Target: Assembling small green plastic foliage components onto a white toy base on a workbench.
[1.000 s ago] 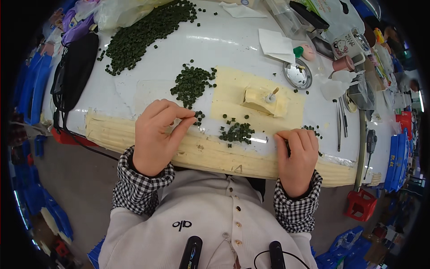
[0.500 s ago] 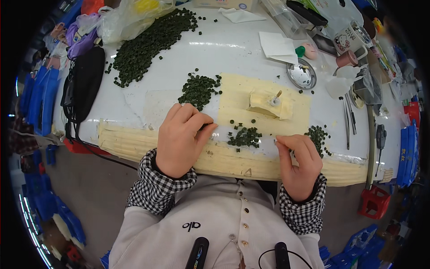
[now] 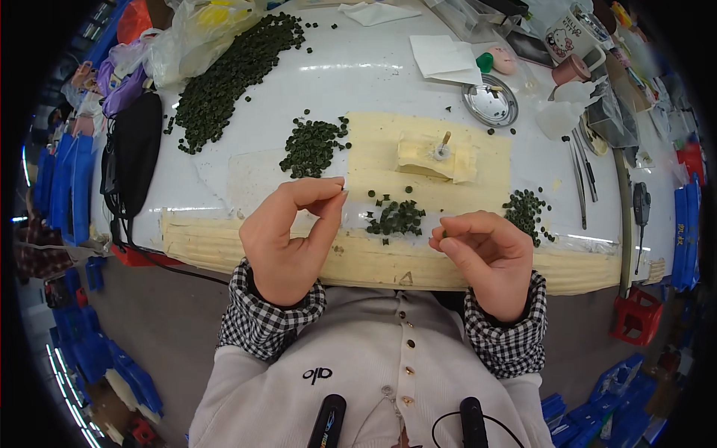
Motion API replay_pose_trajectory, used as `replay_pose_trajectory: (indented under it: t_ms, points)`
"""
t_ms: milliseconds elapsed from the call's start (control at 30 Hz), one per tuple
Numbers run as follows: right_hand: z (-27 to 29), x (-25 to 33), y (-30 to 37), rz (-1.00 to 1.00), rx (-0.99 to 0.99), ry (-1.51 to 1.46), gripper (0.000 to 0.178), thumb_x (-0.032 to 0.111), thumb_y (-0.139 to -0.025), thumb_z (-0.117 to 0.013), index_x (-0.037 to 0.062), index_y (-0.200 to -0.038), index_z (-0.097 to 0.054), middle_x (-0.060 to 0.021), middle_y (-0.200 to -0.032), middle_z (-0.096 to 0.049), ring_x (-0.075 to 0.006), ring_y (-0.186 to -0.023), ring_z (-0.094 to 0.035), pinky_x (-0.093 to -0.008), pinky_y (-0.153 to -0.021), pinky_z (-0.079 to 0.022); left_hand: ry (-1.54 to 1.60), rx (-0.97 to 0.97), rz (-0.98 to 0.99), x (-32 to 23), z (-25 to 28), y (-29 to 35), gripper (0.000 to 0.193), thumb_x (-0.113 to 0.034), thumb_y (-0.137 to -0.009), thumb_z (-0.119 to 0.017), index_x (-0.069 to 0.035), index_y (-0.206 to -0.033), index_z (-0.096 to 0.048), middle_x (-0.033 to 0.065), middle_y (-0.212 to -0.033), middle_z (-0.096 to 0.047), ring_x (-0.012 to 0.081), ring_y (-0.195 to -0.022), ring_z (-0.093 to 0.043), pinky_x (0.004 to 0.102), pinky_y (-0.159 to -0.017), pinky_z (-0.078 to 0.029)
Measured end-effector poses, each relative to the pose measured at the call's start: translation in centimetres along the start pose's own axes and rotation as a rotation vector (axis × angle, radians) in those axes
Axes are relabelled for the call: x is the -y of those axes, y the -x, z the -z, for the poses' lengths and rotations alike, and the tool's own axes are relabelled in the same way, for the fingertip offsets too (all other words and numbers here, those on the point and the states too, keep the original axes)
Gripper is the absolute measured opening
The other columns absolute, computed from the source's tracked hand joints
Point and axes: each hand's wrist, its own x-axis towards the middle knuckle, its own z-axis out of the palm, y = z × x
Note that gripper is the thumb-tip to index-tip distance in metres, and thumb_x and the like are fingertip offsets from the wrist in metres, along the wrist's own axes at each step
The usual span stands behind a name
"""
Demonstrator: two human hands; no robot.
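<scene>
My left hand (image 3: 287, 243) is closed in a pinch, raised left of a small pile of dark green spool-shaped parts (image 3: 399, 218). Something tiny and dark shows at its fingertips, too small to make out. Right of that pile, my right hand (image 3: 493, 257) pinches a small green part (image 3: 445, 234) between thumb and forefinger. Behind the left hand lies another pile of green parts (image 3: 310, 149); a further pile (image 3: 525, 213) sits beside the right hand. A cream block (image 3: 429, 166) with a thin upright pin (image 3: 446, 140) stands on a yellow sheet (image 3: 366, 138) between and beyond my hands.
A large heap of green parts (image 3: 224, 93) spreads at the far left, near a black pouch (image 3: 134, 153). On the right are a round metal dish (image 3: 489, 104), white paper (image 3: 441, 60), tweezers (image 3: 579, 183) and a mug (image 3: 573, 37). Cream padding (image 3: 358, 261) lines the table's front edge.
My right hand has moved left, and a green part now shows in its pinch. The left hand's thumb and forefinger have turned upward and closed at the tips. The view has shifted slightly.
</scene>
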Motion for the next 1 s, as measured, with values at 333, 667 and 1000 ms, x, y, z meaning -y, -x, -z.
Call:
replay_pose_trajectory:
  t_ms: [333, 667, 1000]
  points:
    - [0.0, 0.8, -0.3, -0.062, 0.104, -0.302, 0.018, -0.006, -0.089, -0.059, -0.0072, -0.107, -0.061, -0.0155, -0.098, -0.068, -0.0181, -0.094, -0.067, -0.0296, -0.086, -0.054, 0.874, 0.358, 0.312, -1.4, -1.6, 0.8, 0.018, 0.004, -0.089, -0.06, 0.006, -0.107, -0.061, 0.013, -0.097, -0.067, 0.0182, -0.094, -0.066, 0.027, -0.083, -0.055]
    - [-0.5, 0.8, -0.4, -0.038, 0.074, -0.277, 0.018, -0.008, -0.089, -0.057, -0.0079, -0.106, -0.06, -0.0159, -0.1, -0.068, -0.0195, -0.095, -0.067, -0.0312, -0.088, -0.054, 1.079, 0.436, 0.469, 0.5, -2.9, 0.4, 0.022, 0.002, -0.091, -0.058, 0.005, -0.113, -0.061, 0.0146, -0.103, -0.067, 0.0182, -0.095, -0.067, 0.0276, -0.084, -0.055]
    - [-1.0, 0.5, -0.7, 0.015, 0.061, -0.209, 0.017, -0.009, -0.088, -0.058, -0.0077, -0.105, -0.061, -0.015, -0.099, -0.067, -0.0184, -0.094, -0.067, -0.0303, -0.087, -0.055, 1.142, 0.432, 0.387, 0.9, -2.9, 0.4, 0.019, 0.006, -0.087, -0.062, 0.006, -0.106, -0.063, 0.0131, -0.101, -0.067, 0.0187, -0.099, -0.065, 0.0289, -0.088, -0.053]
